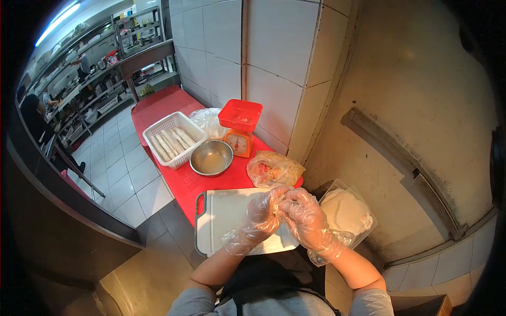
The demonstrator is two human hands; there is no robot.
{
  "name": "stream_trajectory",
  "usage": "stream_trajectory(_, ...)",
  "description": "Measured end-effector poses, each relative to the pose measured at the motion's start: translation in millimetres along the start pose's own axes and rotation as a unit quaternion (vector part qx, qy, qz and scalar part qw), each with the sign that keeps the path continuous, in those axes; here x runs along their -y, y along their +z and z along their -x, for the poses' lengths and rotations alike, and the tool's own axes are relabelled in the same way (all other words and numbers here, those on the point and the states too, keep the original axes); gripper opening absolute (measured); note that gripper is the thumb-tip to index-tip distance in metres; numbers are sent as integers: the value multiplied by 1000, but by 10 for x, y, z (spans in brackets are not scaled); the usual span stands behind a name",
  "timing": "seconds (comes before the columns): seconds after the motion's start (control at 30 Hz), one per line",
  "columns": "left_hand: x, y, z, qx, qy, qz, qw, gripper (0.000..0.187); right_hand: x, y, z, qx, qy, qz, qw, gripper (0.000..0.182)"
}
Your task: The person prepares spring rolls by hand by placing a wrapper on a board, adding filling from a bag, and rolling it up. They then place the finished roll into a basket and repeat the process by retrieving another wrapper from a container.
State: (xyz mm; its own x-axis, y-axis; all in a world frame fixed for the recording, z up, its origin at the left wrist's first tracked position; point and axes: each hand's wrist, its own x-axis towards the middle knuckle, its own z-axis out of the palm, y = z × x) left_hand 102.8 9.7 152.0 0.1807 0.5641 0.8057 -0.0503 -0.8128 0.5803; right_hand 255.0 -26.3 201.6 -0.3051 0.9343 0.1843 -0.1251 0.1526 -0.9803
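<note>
Both hands wear clear plastic gloves and meet fingertip to fingertip over the far right corner of the white cutting board (pixel 226 213); the left hand (pixel 258 218) and right hand (pixel 308 221) have their fingers curled together, but whether either grip has hold of anything cannot be told. The board lies on the red table (pixel 182 181), near a filling bag (pixel 274 168), a steel bowl (pixel 211 158), a white basket of rolls (pixel 173 139) and an orange scale (pixel 240 129), with a bag of white wrappers (pixel 347 210) just right of the hands.
</note>
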Motion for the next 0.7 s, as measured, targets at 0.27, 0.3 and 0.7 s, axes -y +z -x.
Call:
stream_trajectory(0.27,249,-34,193,31,-38,1,999,62,300,84,-78,-8,-326,543,774,26)
stream_trajectory(0.3,236,-46,179,35,-40,1,999,63,286,92,-76,-17,-326,550,769,25)
stream_trajectory(0.7,164,-78,89,26,-34,-32,999,74,170,-197,-133,-5,-179,232,956,27)
